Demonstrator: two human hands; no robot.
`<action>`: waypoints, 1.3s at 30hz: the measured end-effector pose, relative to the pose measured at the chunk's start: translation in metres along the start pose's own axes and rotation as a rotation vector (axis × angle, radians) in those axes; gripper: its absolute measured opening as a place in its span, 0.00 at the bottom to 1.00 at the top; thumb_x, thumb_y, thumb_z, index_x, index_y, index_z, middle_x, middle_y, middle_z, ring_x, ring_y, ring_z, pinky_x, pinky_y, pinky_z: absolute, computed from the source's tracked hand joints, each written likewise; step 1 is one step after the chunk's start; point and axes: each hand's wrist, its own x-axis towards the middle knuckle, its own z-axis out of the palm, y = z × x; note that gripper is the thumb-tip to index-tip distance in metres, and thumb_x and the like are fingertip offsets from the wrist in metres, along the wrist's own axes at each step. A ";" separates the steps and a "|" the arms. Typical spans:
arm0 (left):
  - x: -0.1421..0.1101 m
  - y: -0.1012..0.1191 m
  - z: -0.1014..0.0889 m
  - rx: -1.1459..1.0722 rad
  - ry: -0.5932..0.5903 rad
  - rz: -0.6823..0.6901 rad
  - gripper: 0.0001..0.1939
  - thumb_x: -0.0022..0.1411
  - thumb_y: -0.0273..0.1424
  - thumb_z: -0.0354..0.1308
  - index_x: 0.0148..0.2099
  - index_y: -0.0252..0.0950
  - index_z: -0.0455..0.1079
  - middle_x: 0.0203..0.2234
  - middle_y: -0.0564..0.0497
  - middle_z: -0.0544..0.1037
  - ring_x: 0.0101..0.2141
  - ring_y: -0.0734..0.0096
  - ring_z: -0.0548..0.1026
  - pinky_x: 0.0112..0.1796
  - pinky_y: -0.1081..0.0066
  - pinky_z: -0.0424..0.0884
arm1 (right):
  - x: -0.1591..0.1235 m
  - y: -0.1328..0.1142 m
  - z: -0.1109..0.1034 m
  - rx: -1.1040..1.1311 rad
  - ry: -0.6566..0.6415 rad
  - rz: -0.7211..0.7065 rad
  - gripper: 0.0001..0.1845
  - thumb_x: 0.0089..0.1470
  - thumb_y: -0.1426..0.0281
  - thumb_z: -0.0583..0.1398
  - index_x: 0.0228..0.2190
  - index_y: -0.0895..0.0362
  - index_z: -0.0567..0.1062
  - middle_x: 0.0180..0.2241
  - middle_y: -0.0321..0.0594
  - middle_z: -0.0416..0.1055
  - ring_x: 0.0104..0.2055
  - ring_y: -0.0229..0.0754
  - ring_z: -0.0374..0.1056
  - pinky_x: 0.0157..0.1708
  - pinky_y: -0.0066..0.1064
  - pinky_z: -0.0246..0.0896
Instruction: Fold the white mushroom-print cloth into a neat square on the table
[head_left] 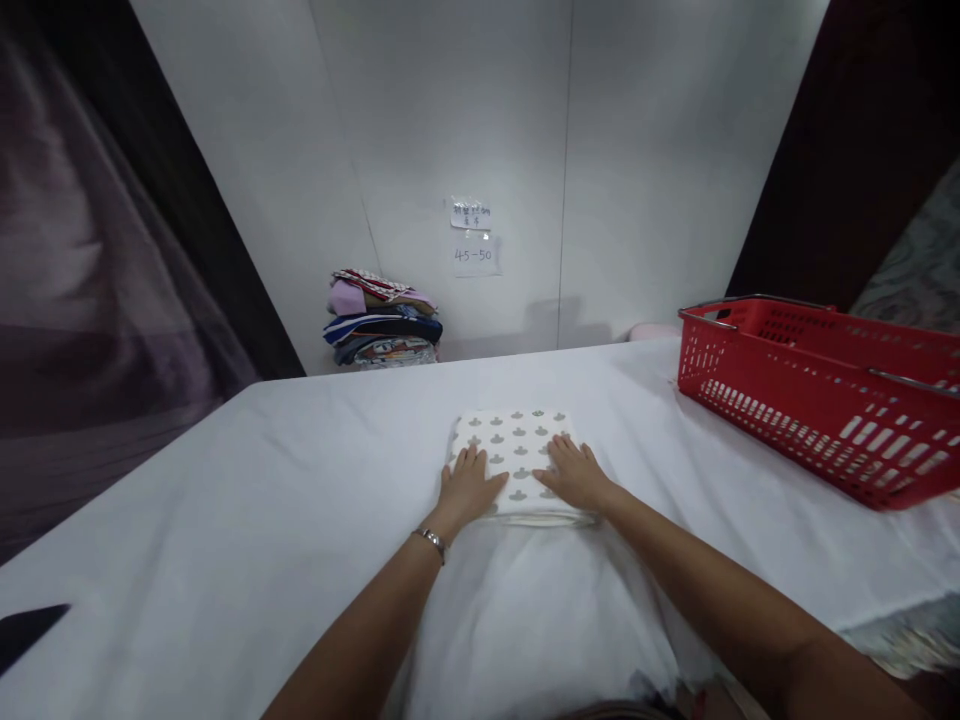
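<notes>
A folded white cloth (517,452) with a grey-green repeated print lies flat on the white-covered table (337,480). My left hand (469,487) rests on its left side, fingers stretched out and pointing away from me. On the right side of the same cloth lies my right hand (577,474), palm down with its fingers spread. Neither hand grips the cloth; both only press on its top. Folded layers show along the near edge. A silver bracelet (433,541) is on my left wrist.
A red plastic basket (795,390) with metal handles stands on the table at the right. Beyond the far edge is a stack of folded fabrics (384,325). Paper labels (475,256) hang on the pale wall. A dark curtain (105,280) hangs at the left.
</notes>
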 end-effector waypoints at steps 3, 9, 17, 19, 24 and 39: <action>0.020 0.004 -0.015 -0.050 0.049 0.009 0.33 0.62 0.50 0.41 0.62 0.36 0.55 0.64 0.40 0.47 0.63 0.52 0.44 0.57 0.47 0.47 | 0.021 -0.008 -0.009 -0.020 0.091 0.011 0.42 0.57 0.47 0.43 0.62 0.65 0.50 0.65 0.54 0.40 0.67 0.53 0.31 0.61 0.49 0.28; 0.062 -0.003 -0.009 -0.040 0.162 0.022 0.34 0.63 0.50 0.39 0.64 0.35 0.50 0.65 0.42 0.44 0.64 0.55 0.39 0.59 0.48 0.41 | 0.067 0.010 -0.006 0.014 0.089 0.151 0.43 0.58 0.47 0.42 0.62 0.66 0.48 0.66 0.52 0.36 0.67 0.51 0.29 0.61 0.48 0.28; 0.070 -0.018 0.015 -0.123 0.181 0.025 0.35 0.62 0.52 0.39 0.64 0.36 0.50 0.65 0.44 0.45 0.64 0.55 0.40 0.57 0.49 0.50 | 0.078 0.035 0.014 0.080 0.105 0.129 0.43 0.57 0.47 0.44 0.61 0.66 0.50 0.65 0.53 0.38 0.67 0.52 0.29 0.61 0.45 0.35; 0.069 -0.018 0.011 -0.158 0.216 0.030 0.33 0.63 0.50 0.41 0.63 0.36 0.53 0.65 0.44 0.46 0.64 0.56 0.42 0.57 0.52 0.52 | 0.077 0.036 0.010 0.122 0.109 0.105 0.39 0.58 0.50 0.46 0.60 0.65 0.53 0.65 0.54 0.41 0.67 0.53 0.31 0.61 0.44 0.36; 0.060 -0.028 -0.010 -0.247 0.238 -0.238 0.27 0.63 0.43 0.44 0.58 0.31 0.57 0.59 0.35 0.60 0.58 0.55 0.60 0.51 0.61 0.62 | 0.048 0.045 0.009 0.268 0.120 0.151 0.31 0.57 0.56 0.51 0.58 0.59 0.59 0.62 0.52 0.50 0.65 0.53 0.42 0.60 0.44 0.42; -0.019 -0.031 -0.007 -0.187 0.176 -0.271 0.29 0.62 0.47 0.45 0.56 0.31 0.57 0.47 0.35 0.73 0.47 0.51 0.72 0.43 0.59 0.66 | -0.006 0.049 -0.013 0.520 0.103 0.136 0.29 0.53 0.66 0.57 0.56 0.57 0.64 0.62 0.44 0.54 0.63 0.49 0.49 0.61 0.39 0.45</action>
